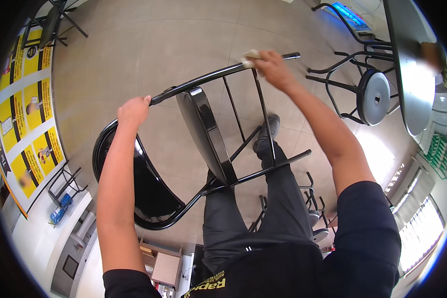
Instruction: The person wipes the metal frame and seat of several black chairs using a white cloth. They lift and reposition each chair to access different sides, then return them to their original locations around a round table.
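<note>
A black metal folding chair (151,181) is held up off the floor and tilted on its side across my lap. My left hand (133,111) is closed round the frame tube beside the glossy backrest. At the far end of the same tube, my right hand (273,69) presses a small pale cloth (250,58) against the leg. Between the two hands the padded seat (206,134) stands edge-on. The lower leg tubes and crossbars reach over my trousers, near my shoe (268,129).
On the right a round stool (375,97) stands close to a grey tabletop (405,64). A blue-lit panel (347,17) lies beyond it. Another folding chair (49,25) stands at the far left above a yellow printed banner (30,114). More stools (315,216) are behind my legs.
</note>
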The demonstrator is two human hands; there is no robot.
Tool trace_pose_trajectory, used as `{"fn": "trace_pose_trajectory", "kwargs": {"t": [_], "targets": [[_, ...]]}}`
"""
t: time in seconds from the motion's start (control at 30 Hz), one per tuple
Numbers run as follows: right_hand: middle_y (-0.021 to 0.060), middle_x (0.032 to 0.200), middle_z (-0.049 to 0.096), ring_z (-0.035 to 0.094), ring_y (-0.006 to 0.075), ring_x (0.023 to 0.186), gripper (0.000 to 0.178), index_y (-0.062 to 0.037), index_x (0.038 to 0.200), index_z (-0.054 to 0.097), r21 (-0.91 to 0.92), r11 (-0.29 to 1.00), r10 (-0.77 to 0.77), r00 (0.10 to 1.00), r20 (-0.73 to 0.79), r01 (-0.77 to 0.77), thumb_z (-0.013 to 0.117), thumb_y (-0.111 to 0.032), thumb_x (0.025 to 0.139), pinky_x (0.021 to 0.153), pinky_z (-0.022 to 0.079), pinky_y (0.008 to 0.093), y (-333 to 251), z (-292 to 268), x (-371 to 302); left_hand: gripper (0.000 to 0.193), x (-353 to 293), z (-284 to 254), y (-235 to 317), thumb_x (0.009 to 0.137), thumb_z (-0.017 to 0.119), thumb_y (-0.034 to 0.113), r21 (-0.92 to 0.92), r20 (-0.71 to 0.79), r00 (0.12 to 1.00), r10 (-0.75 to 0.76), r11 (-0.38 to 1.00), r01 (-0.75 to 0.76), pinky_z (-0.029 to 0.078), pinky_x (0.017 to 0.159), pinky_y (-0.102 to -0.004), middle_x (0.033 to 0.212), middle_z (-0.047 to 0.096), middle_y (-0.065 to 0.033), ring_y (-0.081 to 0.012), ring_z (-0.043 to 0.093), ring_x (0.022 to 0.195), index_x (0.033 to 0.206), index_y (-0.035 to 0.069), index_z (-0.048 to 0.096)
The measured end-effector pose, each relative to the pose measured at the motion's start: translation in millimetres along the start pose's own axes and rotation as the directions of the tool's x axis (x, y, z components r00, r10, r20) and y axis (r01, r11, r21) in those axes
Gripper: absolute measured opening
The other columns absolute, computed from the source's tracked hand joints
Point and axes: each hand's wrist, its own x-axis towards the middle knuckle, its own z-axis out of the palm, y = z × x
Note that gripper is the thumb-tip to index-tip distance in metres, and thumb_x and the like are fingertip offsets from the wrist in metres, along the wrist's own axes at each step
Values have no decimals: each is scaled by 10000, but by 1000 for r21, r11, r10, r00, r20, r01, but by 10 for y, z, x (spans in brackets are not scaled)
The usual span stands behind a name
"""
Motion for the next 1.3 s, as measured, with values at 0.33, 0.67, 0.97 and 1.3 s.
{"fn": "trace_pose_trajectory", "kwargs": {"t": [0.33, 0.67, 0.97, 1.3], "targets": [[157, 1254, 615, 529, 367, 1209, 268, -30, 1128, 720, -118, 907, 406, 914, -7, -404, 544, -102, 938, 1006, 449, 515, -759, 115, 302, 560, 115, -79, 59, 1075, 378, 498, 47, 2, 1000, -5, 999, 5, 513, 967, -526, 1174, 725, -194, -388, 673, 1131, 1145, 75, 739], [164, 1207, 591, 548, 396, 1161, 402, -115, 1294, 686, 42, 882, 470, 870, -152, -469, 537, -31, 930, 996, 482, 506, -176, -169, -238, 590, -7, -67, 69, 1074, 358, 528, 50, -21, 1000, -15, 999, 16, 510, 970, -520, 1164, 734, -180, -387, 674, 1132, 1138, 85, 742], [163, 1229, 567, 568, 358, 1127, 422, -166, 1326, 680, 38, 923, 385, 921, -57, -384, 527, -84, 941, 975, 517, 463, -1284, 98, 157, 581, 46, 5, 69, 1076, 363, 515, 1, 4, 999, -36, 999, 36, 506, 977, -521, 1177, 728, -202, -404, 663, 1152, 1138, 79, 741], [110, 1233, 533, 555, 348, 1154, 476, -269, 1418, 618, -39, 735, 668, 732, -130, -677, 560, -167, 957, 953, 518, 475, -505, -50, -123, 587, 71, -80, 118, 1064, 377, 543, 35, -24, 1000, -17, 999, 18, 503, 980, -526, 1176, 732, -187, -400, 667, 1148, 1143, 94, 748]]}}
